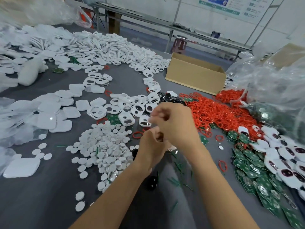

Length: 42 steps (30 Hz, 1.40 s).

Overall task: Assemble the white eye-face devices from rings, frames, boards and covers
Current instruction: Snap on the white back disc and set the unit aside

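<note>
Judging by the piles, the job is well started but far from done. A heap of finished white eye-face devices (287, 164), white faces with dark eye windows, lies along the right edge of the tabletop (41, 195), partly on top of loose green boards (252, 169). Much larger stocks remain unassembled: red rings (212, 113) spread in a thick tangle right of the middle, white frames (127, 109) with two open eye holes scattered through the middle and heaped toward the far edge, plain white covers (54, 119) stacked along the left edge, and a mound of small white discs (105, 149) nearer the near edge. A cardboard box (194, 76) stands toward the far right corner beside bulging clear plastic bags (277, 83). Both forearms reach in from the near edge and meet over the middle. The left hand (151, 146) is lower, turned upward with its fingers curled toward the right hand (173, 124), which sits just above it, knuckles up and fingers bent inward. Motion blur smears the fingertips, so I cannot tell what either hand holds, or whether it holds anything. It looks like one more unit being worked between them.
</note>
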Tool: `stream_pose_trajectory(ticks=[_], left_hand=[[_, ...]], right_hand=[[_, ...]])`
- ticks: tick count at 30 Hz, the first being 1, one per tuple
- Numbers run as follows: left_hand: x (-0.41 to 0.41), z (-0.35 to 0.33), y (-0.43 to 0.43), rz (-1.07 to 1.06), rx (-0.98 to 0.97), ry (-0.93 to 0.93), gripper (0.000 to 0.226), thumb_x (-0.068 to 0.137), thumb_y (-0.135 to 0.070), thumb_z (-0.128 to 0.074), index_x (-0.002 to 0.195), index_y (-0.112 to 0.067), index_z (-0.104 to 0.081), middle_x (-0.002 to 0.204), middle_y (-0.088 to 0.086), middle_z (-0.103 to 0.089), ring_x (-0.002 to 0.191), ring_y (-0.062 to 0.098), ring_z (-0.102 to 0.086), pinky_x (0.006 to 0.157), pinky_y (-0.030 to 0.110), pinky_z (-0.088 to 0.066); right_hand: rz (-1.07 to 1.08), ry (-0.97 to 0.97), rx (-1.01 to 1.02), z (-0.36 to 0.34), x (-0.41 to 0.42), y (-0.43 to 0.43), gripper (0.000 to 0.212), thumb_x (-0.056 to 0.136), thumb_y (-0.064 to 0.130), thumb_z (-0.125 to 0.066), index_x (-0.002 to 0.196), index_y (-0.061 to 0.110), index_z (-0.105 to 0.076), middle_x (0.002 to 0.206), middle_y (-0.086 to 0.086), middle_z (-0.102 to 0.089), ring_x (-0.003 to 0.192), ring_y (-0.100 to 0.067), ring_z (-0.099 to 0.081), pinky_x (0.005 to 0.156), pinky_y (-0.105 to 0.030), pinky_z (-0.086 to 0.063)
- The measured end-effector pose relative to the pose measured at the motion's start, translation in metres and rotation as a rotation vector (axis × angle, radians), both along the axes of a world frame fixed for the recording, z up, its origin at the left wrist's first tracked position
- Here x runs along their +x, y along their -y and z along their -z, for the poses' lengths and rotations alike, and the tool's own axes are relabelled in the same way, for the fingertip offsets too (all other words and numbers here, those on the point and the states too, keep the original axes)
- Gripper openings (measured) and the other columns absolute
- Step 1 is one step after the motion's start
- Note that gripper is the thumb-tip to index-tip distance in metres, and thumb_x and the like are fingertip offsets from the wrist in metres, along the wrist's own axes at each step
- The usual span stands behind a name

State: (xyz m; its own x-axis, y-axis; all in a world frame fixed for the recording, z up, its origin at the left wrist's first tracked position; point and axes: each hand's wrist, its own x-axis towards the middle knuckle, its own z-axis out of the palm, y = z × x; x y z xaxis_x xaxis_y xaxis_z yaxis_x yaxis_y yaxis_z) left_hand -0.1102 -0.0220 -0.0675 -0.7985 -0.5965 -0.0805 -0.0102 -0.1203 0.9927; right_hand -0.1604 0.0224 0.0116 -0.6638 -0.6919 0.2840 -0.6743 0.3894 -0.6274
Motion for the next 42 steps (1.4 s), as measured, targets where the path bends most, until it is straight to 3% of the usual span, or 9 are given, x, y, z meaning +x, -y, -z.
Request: stream_pose_trajectory(ticks=[2, 5, 10, 14, 19, 23, 31, 38, 42], left_hand=[[-0.002, 0.001, 0.005, -0.089, 0.096, -0.046, 0.025, 0.082, 0.012, -0.064, 0.091, -0.011, -0.065, 0.08, -0.002, -0.069, 0.066, 0.003, -0.063, 0.063, 0.019, -0.054], [-0.004, 0.003, 0.008, -0.189, 0.173, -0.093, 0.028, 0.083, 0.006, -0.066, 0.099, -0.017, -0.061, 0.099, 0.004, -0.07, 0.087, 0.014, -0.067, 0.075, 0.028, -0.056], [-0.006, 0.008, 0.007, -0.209, 0.171, -0.102, 0.032, 0.083, 0.003, -0.07, 0.099, -0.023, -0.06, 0.099, 0.001, -0.071, 0.088, 0.01, -0.069, 0.075, 0.026, -0.056], [-0.005, 0.007, 0.009, -0.171, 0.159, -0.119, 0.04, 0.081, 0.008, -0.069, 0.104, -0.023, -0.062, 0.106, 0.003, -0.071, 0.096, 0.013, -0.067, 0.086, 0.032, -0.054], [-0.005, 0.004, 0.005, -0.139, 0.118, -0.127, 0.043, 0.081, 0.013, -0.067, 0.104, -0.023, -0.064, 0.101, 0.001, -0.072, 0.093, 0.01, -0.067, 0.087, 0.028, -0.053], [-0.004, 0.002, 0.005, -0.142, 0.112, -0.132, 0.04, 0.081, 0.009, -0.07, 0.106, -0.021, -0.063, 0.103, 0.002, -0.071, 0.095, 0.011, -0.067, 0.086, 0.026, -0.053], [-0.006, 0.004, 0.005, -0.165, 0.073, -0.095, 0.034, 0.087, 0.005, -0.065, 0.098, -0.027, -0.064, 0.101, 0.002, -0.071, 0.096, 0.012, -0.067, 0.092, 0.034, -0.054], [-0.005, 0.006, 0.005, -0.166, 0.029, -0.069, 0.028, 0.087, 0.006, -0.064, 0.104, -0.017, -0.069, 0.09, 0.0, -0.075, 0.085, 0.011, -0.07, 0.083, 0.03, -0.056], [-0.006, 0.006, 0.002, -0.179, -0.044, -0.044, 0.035, 0.09, 0.004, -0.06, 0.094, -0.03, -0.067, 0.09, -0.002, -0.075, 0.09, 0.014, -0.071, 0.091, 0.039, -0.055]], right_hand=[[0.061, -0.007, -0.137, 0.0, -0.01, -0.024, 0.021, 0.072, 0.009, -0.078, 0.066, 0.026, -0.067, 0.058, 0.014, -0.061, 0.055, 0.004, -0.053, 0.055, -0.006, -0.038], [0.12, 0.047, -0.148, 0.01, -0.018, -0.046, 0.023, 0.072, 0.008, -0.08, 0.064, 0.026, -0.068, 0.058, 0.009, -0.064, 0.054, -0.001, -0.052, 0.057, -0.013, -0.042], [0.117, 0.111, -0.037, 0.024, -0.023, -0.042, 0.014, 0.076, 0.008, -0.077, 0.07, 0.02, -0.073, 0.063, -0.001, -0.068, 0.061, -0.016, -0.062, 0.062, -0.024, -0.048], [0.123, 0.062, 0.008, 0.032, -0.024, -0.038, 0.011, 0.08, 0.008, -0.072, 0.075, 0.018, -0.072, 0.065, 0.003, -0.068, 0.063, -0.013, -0.062, 0.062, -0.027, -0.049], [0.126, 0.04, 0.021, 0.039, -0.025, -0.037, 0.009, 0.081, 0.01, -0.072, 0.076, 0.018, -0.072, 0.06, 0.013, -0.059, 0.057, -0.002, -0.052, 0.062, -0.025, -0.045], [0.14, 0.026, 0.005, 0.042, -0.024, -0.035, 0.01, 0.08, 0.008, -0.072, 0.076, 0.017, -0.072, 0.063, 0.008, -0.062, 0.059, -0.007, -0.057, 0.065, -0.024, -0.049], [0.107, -0.06, 0.099, 0.044, -0.021, -0.035, 0.016, 0.081, 0.003, -0.063, 0.085, 0.013, -0.075, 0.083, -0.006, -0.072, 0.081, -0.025, -0.063, 0.074, -0.036, -0.051], [0.13, -0.058, 0.096, 0.045, -0.021, -0.036, 0.012, 0.079, 0.005, -0.064, 0.078, 0.014, -0.072, 0.076, -0.004, -0.07, 0.076, -0.024, -0.061, 0.072, -0.037, -0.052], [0.131, -0.033, 0.098, 0.048, -0.021, -0.035, 0.01, 0.079, 0.008, -0.064, 0.073, 0.012, -0.07, 0.073, -0.006, -0.069, 0.076, -0.028, -0.06, 0.072, -0.038, -0.049]])
